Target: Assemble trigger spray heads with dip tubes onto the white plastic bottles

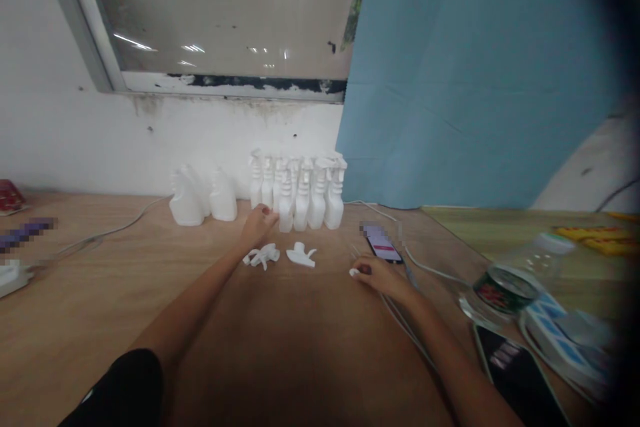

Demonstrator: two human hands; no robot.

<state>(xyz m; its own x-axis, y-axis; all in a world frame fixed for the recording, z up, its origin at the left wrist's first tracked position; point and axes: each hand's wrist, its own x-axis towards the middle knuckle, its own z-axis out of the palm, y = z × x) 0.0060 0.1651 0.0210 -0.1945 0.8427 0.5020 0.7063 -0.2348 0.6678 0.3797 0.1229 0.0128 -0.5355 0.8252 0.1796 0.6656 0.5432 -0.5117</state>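
Right hand (379, 275) pinches a small white piece (354, 272), left hand (259, 223) half-curled, its hold unclear

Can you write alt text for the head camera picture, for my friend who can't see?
At a wooden table, a person's left hand is beside white spray bottles, and the right hand pinches a small white piece. Loose spray heads lie nearer the viewer; other white bottles stand farther left.

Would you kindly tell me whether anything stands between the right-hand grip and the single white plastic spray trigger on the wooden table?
Nothing visible does: only bare brown wooden tabletop shows between the right-hand grip, which pinches a small white piece, and the single white plastic spray trigger to its left.
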